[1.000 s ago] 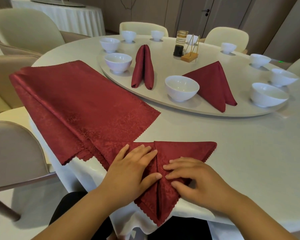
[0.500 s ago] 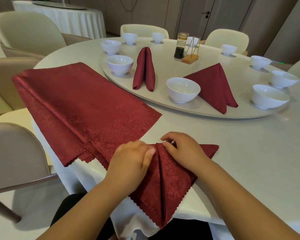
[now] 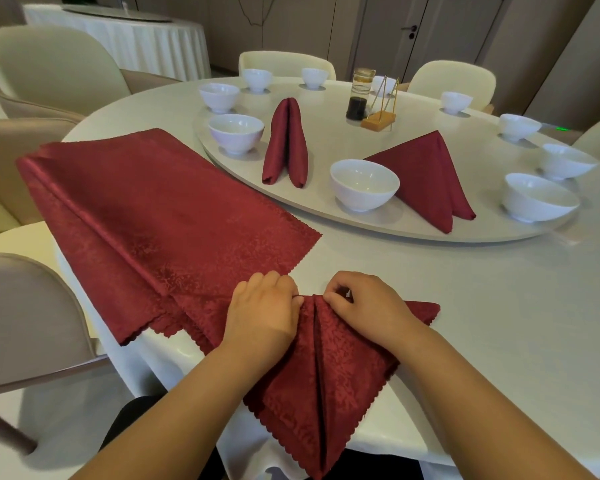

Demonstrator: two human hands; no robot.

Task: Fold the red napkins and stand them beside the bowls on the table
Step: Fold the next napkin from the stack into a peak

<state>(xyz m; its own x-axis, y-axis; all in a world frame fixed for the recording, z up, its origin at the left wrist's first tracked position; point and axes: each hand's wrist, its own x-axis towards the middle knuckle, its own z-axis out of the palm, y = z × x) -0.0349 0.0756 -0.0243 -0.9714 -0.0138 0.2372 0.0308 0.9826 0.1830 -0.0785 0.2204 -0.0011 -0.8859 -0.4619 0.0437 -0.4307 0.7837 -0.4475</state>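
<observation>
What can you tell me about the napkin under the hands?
The napkin is dark red cloth with a woven pattern and scalloped edges. It lies on the table, folded so two flaps meet at a centre crease, its point hanging over the near edge. The left hand and right hand grip its far edge either side of the crease. Its left side meets the spread cloth.
</observation>
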